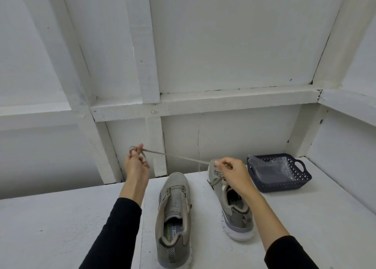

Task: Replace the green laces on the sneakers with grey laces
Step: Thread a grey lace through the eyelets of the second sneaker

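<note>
Two grey-green sneakers stand on a white table (61, 228). The left sneaker (175, 217) has empty eyelets and no lace. The right sneaker (234, 203) still carries some lacing near its toe. A dull green lace (183, 158) stretches taut from that shoe up and to the left. My left hand (135, 163) is raised and grips the far end of the lace, which is looped round its fingers. My right hand (232, 170) hovers over the right sneaker's toe and pinches the lace close to the eyelets. No grey lace is plainly visible.
A dark blue plastic basket (301, 179) with a clear plastic bag (270, 168) inside sits at the back right of the table. White framed panel walls close in behind and on both sides. Black sleeves cover both forearms.
</note>
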